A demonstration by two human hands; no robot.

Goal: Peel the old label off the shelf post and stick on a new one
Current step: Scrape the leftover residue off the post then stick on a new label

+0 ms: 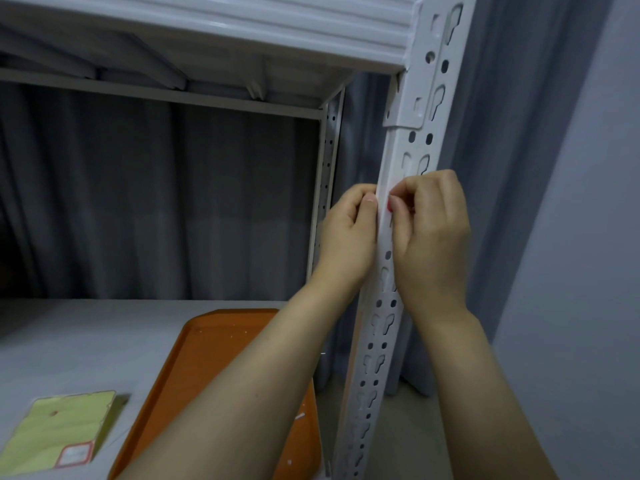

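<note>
Grey curtain behind white rack; orange tray (221, 362) on shelf, lower centre. Both hands at shelf post (394, 188), centre right: left hand (349, 237) bracing, right hand (433, 233) fingertips together, pinching red-edged label (390, 204). Risk, judged: label tearing or leaving residue if pulled too fast.

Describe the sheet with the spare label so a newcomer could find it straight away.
Start at the white perforated metal shelf post and drop to the grey shelf board on its left. Beside the orange plastic tray, on the tray's left, lies a pale yellow-green backing sheet. Only it carries a red-bordered label, at its near corner.
</note>
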